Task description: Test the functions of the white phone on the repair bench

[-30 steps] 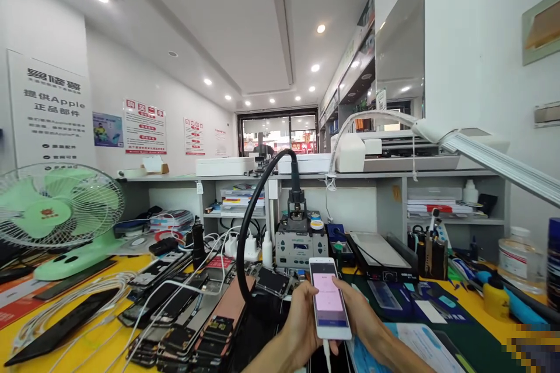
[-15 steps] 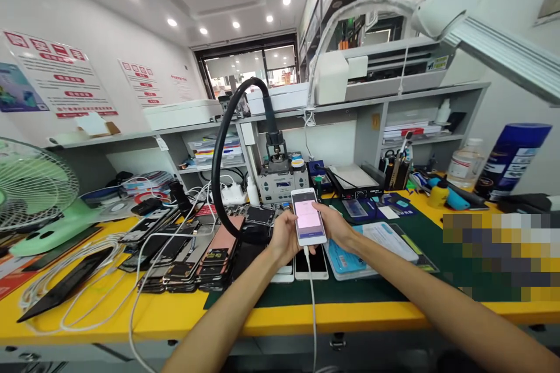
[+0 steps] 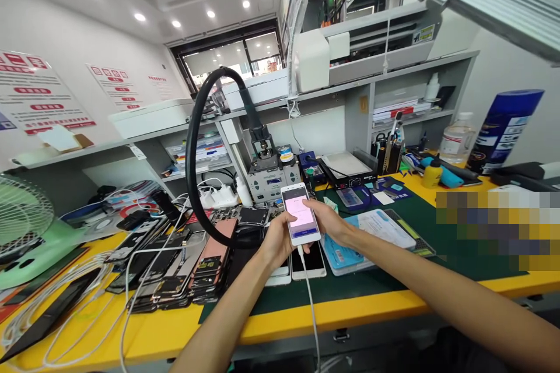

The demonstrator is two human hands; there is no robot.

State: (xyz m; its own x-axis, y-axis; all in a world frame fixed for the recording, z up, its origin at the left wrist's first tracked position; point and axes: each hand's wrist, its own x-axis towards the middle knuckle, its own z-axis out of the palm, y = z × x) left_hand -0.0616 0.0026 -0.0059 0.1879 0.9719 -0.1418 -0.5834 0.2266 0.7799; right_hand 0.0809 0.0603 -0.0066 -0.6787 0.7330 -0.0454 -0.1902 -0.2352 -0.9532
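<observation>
A white smartphone (image 3: 301,215) with a lit pinkish screen is held up between both hands. My left hand (image 3: 278,240) wraps its left side and lower back, the thumb over the screen's edge. On the right side, my right hand (image 3: 328,222) grips it with the thumb on the upper screen. A white charging cable (image 3: 308,291) is plugged into the phone's bottom end and hangs over the bench edge. Beneath the hands, another white-framed phone (image 3: 308,265) lies dark on the green mat (image 3: 371,291). Fingers behind the held phone are mostly hidden.
Stacked phone parts (image 3: 175,280) and tangled white cables (image 3: 56,303) cover the left, beside a green fan (image 3: 26,227). A hot-air station (image 3: 273,180) with a thick black hose (image 3: 192,157) stands behind. A blue-and-white package (image 3: 367,239) lies right; a lamp (image 3: 494,6) hangs above.
The view has turned and tilted slightly, so the bench appears rotated and shifted left. Both hands still hold the phone, and a dark blue bar now shows low on its screen.
</observation>
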